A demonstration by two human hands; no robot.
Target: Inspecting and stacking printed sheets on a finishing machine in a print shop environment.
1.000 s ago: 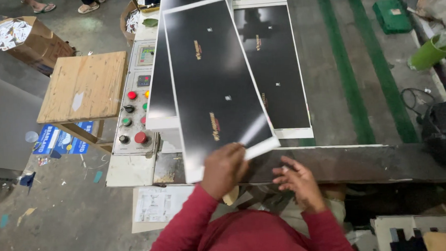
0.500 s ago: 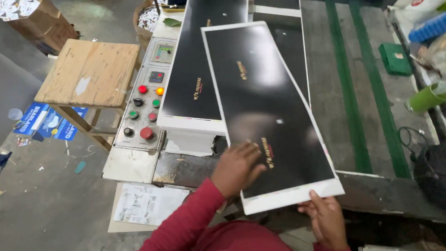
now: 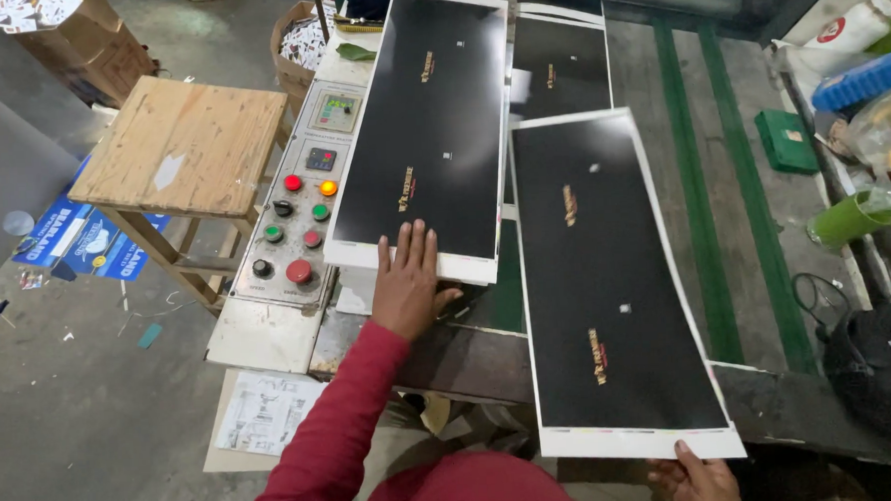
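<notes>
So far your left hand (image 3: 407, 282) lies flat and open on the stacked black sheet (image 3: 425, 131), while your right hand (image 3: 698, 478) pinches the second black sheet (image 3: 607, 283) by its near edge, not yet laid on that stack.

Long black white-edged sheet (image 3: 607, 283) lying flat, slightly angled; second black sheet (image 3: 430, 131) just left.

This is a workshop where printing is done. A big machine has a control panel (image 3: 299, 212) with red, green and yellow buttons. Long black printed sheets (image 3: 607, 273) lie on the machine's wide dark bed (image 3: 755, 227) with green stripes. A rough wooden stool (image 3: 181, 147) stands on a dusty grey floor (image 3: 72, 417) with paper scraps and cardboard boxes (image 3: 86, 41).
</notes>
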